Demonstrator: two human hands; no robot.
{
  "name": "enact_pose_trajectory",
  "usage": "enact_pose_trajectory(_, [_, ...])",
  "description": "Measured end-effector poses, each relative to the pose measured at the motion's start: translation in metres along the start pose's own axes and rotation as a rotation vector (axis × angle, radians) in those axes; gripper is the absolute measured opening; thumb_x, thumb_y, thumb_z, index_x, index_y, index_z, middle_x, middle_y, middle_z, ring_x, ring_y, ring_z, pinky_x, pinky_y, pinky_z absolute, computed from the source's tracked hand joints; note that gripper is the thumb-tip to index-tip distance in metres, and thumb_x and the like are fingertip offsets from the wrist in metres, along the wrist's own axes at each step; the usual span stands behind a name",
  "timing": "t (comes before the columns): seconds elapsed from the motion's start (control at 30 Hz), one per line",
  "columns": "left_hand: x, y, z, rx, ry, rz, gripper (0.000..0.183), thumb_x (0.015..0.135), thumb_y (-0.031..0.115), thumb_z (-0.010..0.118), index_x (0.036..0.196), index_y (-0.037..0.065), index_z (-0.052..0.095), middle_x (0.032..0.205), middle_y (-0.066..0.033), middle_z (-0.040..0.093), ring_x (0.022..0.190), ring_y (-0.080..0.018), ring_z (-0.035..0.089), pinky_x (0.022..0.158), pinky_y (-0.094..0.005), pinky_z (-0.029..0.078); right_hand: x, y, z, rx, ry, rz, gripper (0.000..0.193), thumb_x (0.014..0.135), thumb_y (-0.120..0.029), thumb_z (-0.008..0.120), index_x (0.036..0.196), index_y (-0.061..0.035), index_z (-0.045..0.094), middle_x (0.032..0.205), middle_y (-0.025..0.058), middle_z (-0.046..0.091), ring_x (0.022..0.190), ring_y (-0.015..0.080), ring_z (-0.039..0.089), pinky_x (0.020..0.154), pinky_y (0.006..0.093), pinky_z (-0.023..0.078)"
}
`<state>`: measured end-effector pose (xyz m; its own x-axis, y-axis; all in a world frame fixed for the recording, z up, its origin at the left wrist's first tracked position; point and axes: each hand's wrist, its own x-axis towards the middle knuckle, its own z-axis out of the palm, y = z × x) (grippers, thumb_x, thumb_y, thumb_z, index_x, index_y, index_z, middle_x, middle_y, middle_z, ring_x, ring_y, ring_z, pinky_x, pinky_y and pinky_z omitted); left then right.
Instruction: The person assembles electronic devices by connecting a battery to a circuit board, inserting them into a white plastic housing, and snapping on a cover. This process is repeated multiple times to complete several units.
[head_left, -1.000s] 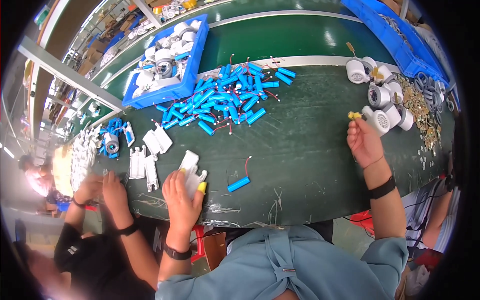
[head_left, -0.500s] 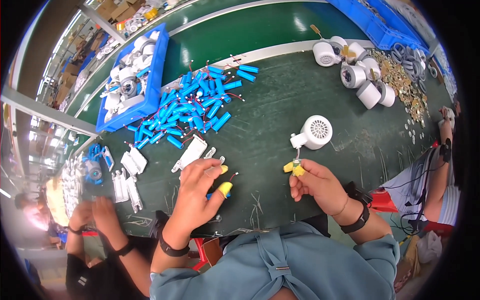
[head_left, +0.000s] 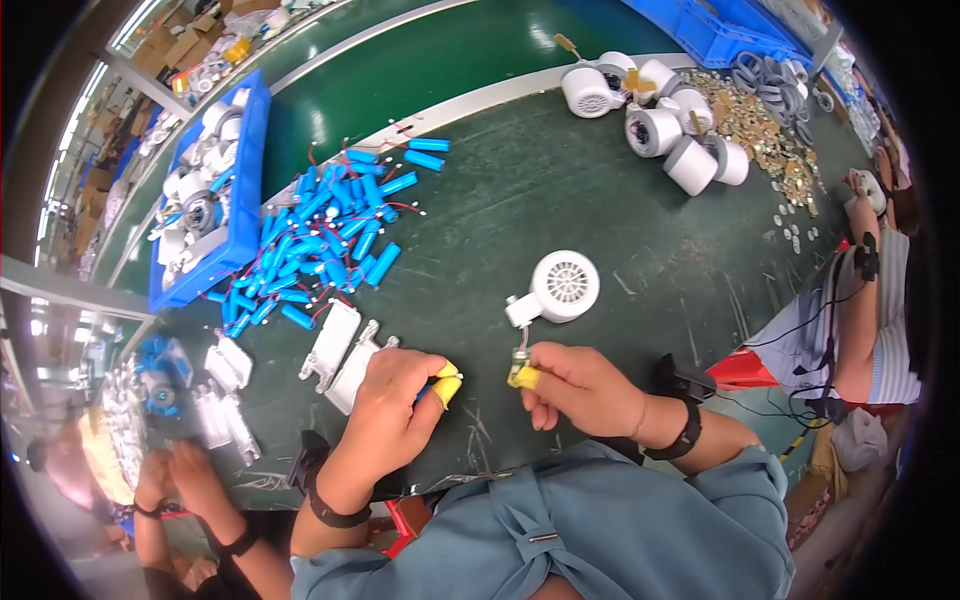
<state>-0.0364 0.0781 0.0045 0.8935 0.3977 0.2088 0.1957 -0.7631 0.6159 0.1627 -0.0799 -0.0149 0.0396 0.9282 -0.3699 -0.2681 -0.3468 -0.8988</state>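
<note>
My left hand [head_left: 392, 408] is closed, its yellow-covered thumb and forefinger pinching a small white wire connector [head_left: 459, 377]. A sliver of a blue battery cell [head_left: 420, 392] shows under its fingers; the rest is hidden. Between the thumb and fingers of my right hand [head_left: 585, 392] is a small green circuit board [head_left: 519, 358], its thumb also covered in yellow. A short wire runs from the board up to a round white fan housing [head_left: 566, 285] with a grille, lying on the table. White plastic handle shells [head_left: 345, 362] lie just beyond my left hand.
Several blue battery cells [head_left: 330, 225] with wires are heaped at the left. Behind them stands a blue crate [head_left: 243, 215] of white parts. White fan housings [head_left: 655, 132] and small metal pieces [head_left: 765, 140] lie far right. Other people's hands [head_left: 185, 475] work at both sides.
My left thumb and forefinger have closed together on the connector. My right hand still holds the circuit board. The whole view has shifted, so the table's contents appear farther left.
</note>
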Motion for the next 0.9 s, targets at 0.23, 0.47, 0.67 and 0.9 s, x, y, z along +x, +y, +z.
enact_pose_trajectory(0.23, [0.005,0.007,0.028,-0.178,-0.049,0.009,0.030,0.082,-0.002,0.064,0.111,0.001,0.058,0.104,-0.0135,0.064,0.098,-0.0351,0.060,0.084,-0.0409,0.048,0.000,-0.003,0.003,-0.162,-0.019,-0.062,0.014,0.102,-0.009,0.042,0.097,-0.0015,0.052,0.081,0.0041,0.062,0.068,0.0091,0.064,0.059,0.0227,0.053])
enact_pose_trajectory(0.47, [0.010,0.009,0.030,-0.189,-0.042,0.047,0.029,0.079,-0.001,0.064,0.107,0.002,0.057,0.100,-0.0130,0.063,0.092,-0.0348,0.058,0.084,-0.0419,0.045,-0.001,-0.001,0.006,-0.349,-0.012,-0.082,0.012,0.101,-0.006,0.041,0.101,-0.0024,0.052,0.082,0.0034,0.063,0.067,0.0082,0.065,0.059,0.0220,0.052])
enact_pose_trajectory(0.67, [0.010,0.007,0.028,-0.157,-0.068,0.061,0.028,0.076,0.002,0.064,0.104,0.003,0.057,0.092,-0.0119,0.062,0.086,-0.0331,0.058,0.084,-0.0423,0.043,-0.001,0.012,0.013,-0.635,0.087,-0.309,0.011,0.095,-0.001,0.047,0.104,-0.0019,0.053,0.083,0.0064,0.064,0.066,0.0139,0.067,0.057,0.0279,0.052])
enact_pose_trajectory(0.9, [0.008,0.020,0.031,0.103,0.011,0.160,0.030,0.071,0.005,0.068,0.099,0.002,0.056,0.085,-0.0106,0.062,0.081,-0.0289,0.060,0.082,-0.0414,0.042,0.001,0.020,0.024,-0.997,0.273,-0.551,0.015,0.091,-0.003,0.055,0.105,-0.0010,0.054,0.084,0.0113,0.065,0.062,0.0234,0.066,0.056,0.0361,0.051])
